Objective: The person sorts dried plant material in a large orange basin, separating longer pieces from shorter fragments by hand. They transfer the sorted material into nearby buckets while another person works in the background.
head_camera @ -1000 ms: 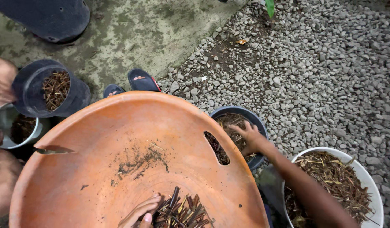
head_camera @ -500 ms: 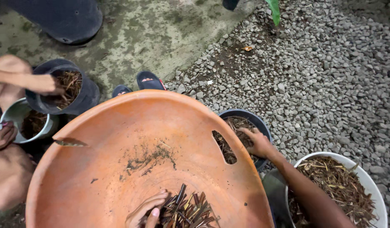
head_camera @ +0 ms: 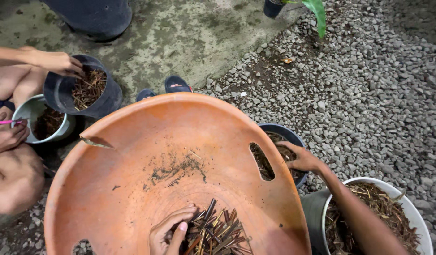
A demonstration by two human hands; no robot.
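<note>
A large orange plastic basin (head_camera: 133, 156) fills the middle of the view. A pile of short brown sticks (head_camera: 218, 231) lies at its near side. My left hand (head_camera: 168, 231) rests on the left of that pile, fingers curled around some sticks. My right hand (head_camera: 300, 158) reaches past the basin's right rim, palm down and fingers spread, onto the brown fibre in a dark pot (head_camera: 286, 134). By my right forearm stands a white bucket (head_camera: 418, 222) full of dry brown fibre.
At the left another person crouches, one hand (head_camera: 57, 61) on the rim of a dark pot of sticks (head_camera: 83, 92). Beside it stands a pale pot (head_camera: 26, 111). Two sandalled toes (head_camera: 177, 85) show beyond the basin. Grey gravel (head_camera: 369, 94) lies right, mossy concrete (head_camera: 180, 33) behind.
The other person's hand has moved onto the rim of the dark pot at the left. My left hand stays on the sticks, and my right hand stays in the dark pot.
</note>
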